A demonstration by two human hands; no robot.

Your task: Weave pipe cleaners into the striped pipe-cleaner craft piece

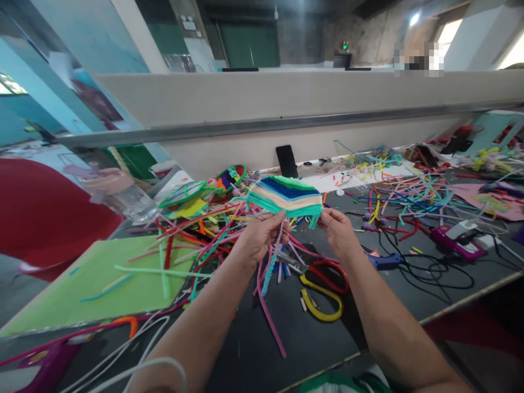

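Observation:
Both hands hold up a striped pipe-cleaner piece [286, 197] in green, blue, cream and turquoise bands, with loose turquoise ends hanging at its right corner. My left hand [262, 236] pinches its lower edge near the middle. My right hand [338, 229] grips the lower right corner between thumb and fingers. Below my left hand hang a twisted lilac strip and a light blue one [269, 273]; whether the hand holds them I cannot tell. Scissors [323, 311] with red and yellow handles lie on the table under the hands, their blades partly covered by pipe cleaners.
Loose pipe cleaners [413, 196] are strewn across the dark table [254, 349]. A green sheet [102, 295] lies at left near a clear bottle [123, 196]. A phone [286, 161] leans on the partition. At right are a purple power strip [458, 243], black cables and a blue-handled tool [385, 261].

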